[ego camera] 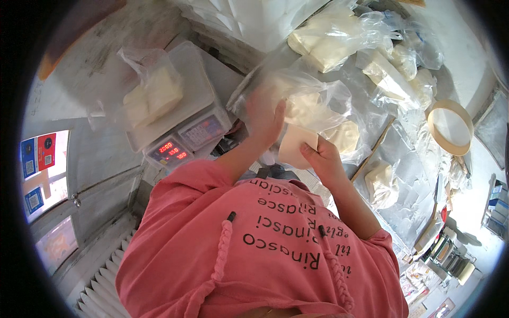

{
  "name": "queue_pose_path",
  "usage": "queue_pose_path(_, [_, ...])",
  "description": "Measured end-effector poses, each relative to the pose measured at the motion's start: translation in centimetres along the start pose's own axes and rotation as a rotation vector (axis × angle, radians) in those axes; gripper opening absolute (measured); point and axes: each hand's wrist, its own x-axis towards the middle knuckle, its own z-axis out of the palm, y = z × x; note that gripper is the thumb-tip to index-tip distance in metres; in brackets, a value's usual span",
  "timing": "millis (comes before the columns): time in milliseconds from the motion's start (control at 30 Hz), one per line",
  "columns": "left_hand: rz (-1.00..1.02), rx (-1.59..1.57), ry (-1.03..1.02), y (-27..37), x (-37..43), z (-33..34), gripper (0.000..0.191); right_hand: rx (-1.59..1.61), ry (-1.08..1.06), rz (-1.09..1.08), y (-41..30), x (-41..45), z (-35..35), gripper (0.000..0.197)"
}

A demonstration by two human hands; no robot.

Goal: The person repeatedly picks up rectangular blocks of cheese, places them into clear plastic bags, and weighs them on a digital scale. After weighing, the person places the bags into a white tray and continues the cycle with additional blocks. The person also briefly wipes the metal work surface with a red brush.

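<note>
My right hand [326, 159] grips a flat stack of pale dough sheets [298, 146], thumb on top. My left hand [267, 119] is raised beside the stack, blurred, its fingers partly behind a clear plastic bag. No object shows clearly in it. Just beyond both hands lies a clear bag [338, 97] over more pale dough pieces [345, 137]. To the left, a digital scale [171, 153] with lit red digits carries a plastic bag of pale dough blocks [153, 97] on its tray.
Several bagged dough pieces [334, 39] fill the table's far side. A round sieve [450, 127] stands at the right, and a thin wooden stick [373, 149] lies nearer. Another bagged piece [381, 185] is right of my right arm. A roller machine [449, 254] is at lower right.
</note>
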Motion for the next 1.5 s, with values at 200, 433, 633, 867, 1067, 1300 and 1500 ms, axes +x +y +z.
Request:
queue_pose_path(200, [-0.429, -1.615, -1.148, 1.7, 2.0, -6.7, 0.055, -0.413, 0.214, -0.382, -4.7, 0.4, -1.0, 0.031])
queue_pose_path(433, [-0.627, -1.49, -0.892, 4.9, 1.2, -10.6, 0.05, -0.977, -0.042, -0.866, -5.2, 0.2, -0.8, 0.053])
queue_pose_path(633, [-0.682, -1.272, -0.908, 3.7, 2.4, -10.9, 0.053, 0.871, -0.087, 0.183, -2.4, 1.1, 1.4, 0.049])
queue_pose_path(867, [-0.468, -1.265, -1.12, 4.3, 2.3, -9.9, 0.074, 0.282, -0.404, 0.279, -4.4, 5.7, -3.4, 0.027])
queue_pose_path(1067, [-0.78, -1.435, -1.196, 3.8, 1.5, -9.6, 0.062, -0.336, -0.344, 0.096, -5.6, 5.1, -1.7, 0.025])
queue_pose_path(1300, [-0.734, -1.174, -1.097, 2.5, -0.6, -9.7, 0.051, -0.713, -0.222, -0.247, -6.3, 2.7, 0.5, 0.02])
queue_pose_path(1500, [-1.33, -2.052, -0.858, 1.6, -0.3, -11.6, 0.054, -1.185, -0.117, -0.953, -7.0, 2.1, 2.4, 0.023])
